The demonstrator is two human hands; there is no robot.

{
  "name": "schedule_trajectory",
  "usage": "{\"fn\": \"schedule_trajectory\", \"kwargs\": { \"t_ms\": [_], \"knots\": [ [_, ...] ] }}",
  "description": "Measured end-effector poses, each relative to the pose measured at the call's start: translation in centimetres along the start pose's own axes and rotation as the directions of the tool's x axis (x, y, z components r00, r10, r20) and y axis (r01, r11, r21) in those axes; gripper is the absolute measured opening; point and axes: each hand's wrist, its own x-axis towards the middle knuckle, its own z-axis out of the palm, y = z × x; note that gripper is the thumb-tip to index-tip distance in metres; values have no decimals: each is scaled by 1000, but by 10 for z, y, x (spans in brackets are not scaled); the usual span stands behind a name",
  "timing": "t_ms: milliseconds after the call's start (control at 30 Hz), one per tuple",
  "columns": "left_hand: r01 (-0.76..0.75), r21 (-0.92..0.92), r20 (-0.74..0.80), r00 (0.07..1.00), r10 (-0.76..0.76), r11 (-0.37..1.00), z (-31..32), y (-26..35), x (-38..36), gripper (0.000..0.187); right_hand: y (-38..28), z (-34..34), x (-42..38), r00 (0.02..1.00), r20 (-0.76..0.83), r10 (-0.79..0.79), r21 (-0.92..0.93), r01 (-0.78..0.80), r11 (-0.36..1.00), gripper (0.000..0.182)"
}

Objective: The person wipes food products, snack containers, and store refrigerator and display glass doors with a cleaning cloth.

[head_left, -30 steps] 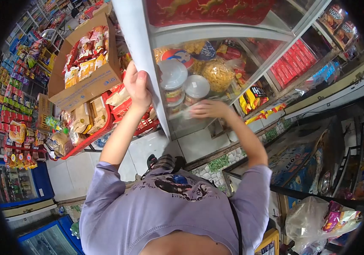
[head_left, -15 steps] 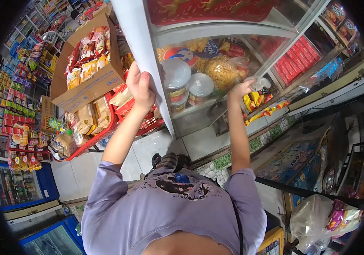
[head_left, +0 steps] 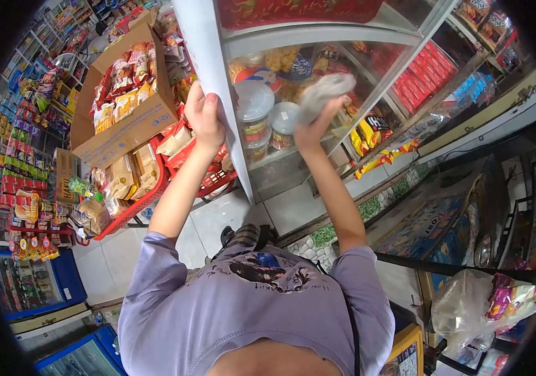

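Note:
My left hand [head_left: 205, 120] grips the upright white edge of a glass display cabinet [head_left: 200, 47], thumb on the near side. In my right hand [head_left: 315, 128] is a greyish-white cloth [head_left: 329, 91], smeared by motion, held up against the cabinet's glass front. Behind the glass stand clear-lidded plastic tubs [head_left: 254, 103] and bags of yellow snacks [head_left: 280, 61]. Part of these snacks is hidden by the cloth.
To the left, an open cardboard box [head_left: 127, 128] of packaged snacks sits above a red basket [head_left: 133, 210]. Red boxes [head_left: 424, 78] and yellow snack packets [head_left: 371, 139] lie right of the glass. A clear plastic bag [head_left: 459, 304] hangs at the lower right.
My right hand has moved left and upward with the cloth, from the glass's right edge to over its middle. My left hand stays on the cabinet edge; the view has shifted slightly.

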Motion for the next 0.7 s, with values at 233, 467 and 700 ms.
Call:
{"fn": "schedule_trajectory", "kwargs": {
  "t_ms": [233,467,700],
  "knots": [
    [15,-34,-11,1000,-16,999,-3,-4,-3,29,70,-73,-22,154,819,-553,355,621,698,38],
    [-27,79,-19,999,28,997,0,-4,0,46,110,-98,109,61,887,-458,98,944,316,46],
    [9,95,-28,1000,-6,995,1,1,0,44,76,-66,151,877,333,-347,-234,434,870,53]
  ]
}}
